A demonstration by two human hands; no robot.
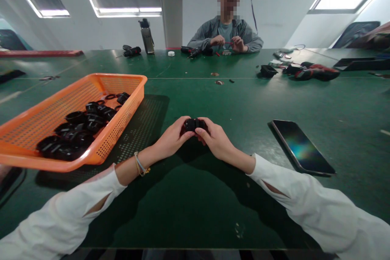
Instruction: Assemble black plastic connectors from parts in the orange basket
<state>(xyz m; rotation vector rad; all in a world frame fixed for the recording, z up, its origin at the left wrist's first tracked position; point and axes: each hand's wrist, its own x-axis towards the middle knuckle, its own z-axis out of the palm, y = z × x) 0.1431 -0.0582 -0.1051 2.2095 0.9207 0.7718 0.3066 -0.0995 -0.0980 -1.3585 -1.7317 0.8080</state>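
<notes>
Between my two hands is a small black ribbed cylindrical part, held just above the green table. My left hand grips its left end, thumb in front and fingers behind. On its right end, the thumb and fingers of my right hand are closed. The fingers cover both ends, so its exact kind cannot be made out. To the left stands an orange perforated basket with several similar black ring-shaped and cylindrical parts heaped inside.
A smartphone lies right of my right hand. Across the green table sits a person handling a small red item. A bottle, a white cap and red-black tools are on the far side.
</notes>
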